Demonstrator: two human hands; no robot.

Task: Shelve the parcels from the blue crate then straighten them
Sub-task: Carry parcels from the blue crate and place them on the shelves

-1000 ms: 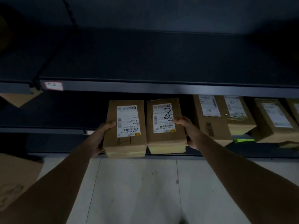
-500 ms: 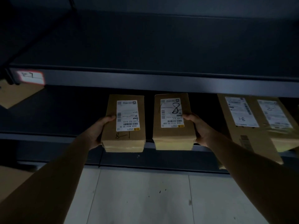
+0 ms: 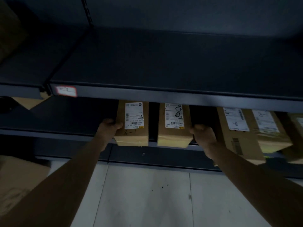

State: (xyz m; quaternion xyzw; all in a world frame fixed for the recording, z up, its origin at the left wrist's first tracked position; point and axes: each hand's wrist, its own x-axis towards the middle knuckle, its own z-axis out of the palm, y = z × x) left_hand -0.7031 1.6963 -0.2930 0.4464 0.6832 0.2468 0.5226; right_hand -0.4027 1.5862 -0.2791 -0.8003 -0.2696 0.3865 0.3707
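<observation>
Dim lower shelf (image 3: 49, 133), front edge: left grip (image 3: 109, 128) clasps left parcel (image 3: 132, 139), right grip (image 3: 203, 135) clasps right parcel (image 3: 173, 138); gap between parcels.

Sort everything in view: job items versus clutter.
Job: left parcel in left hand; right parcel in right hand; lower shelf; shelved parcels at right.
Lying about: cardboard box on floor; shelf tag; upper shelf.

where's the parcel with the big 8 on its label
Head view, right of centre: the big-8 parcel is at the front edge of the lower shelf, gripped by the right hand, a gap apart from the 8-1 parcel in the left hand.
</observation>
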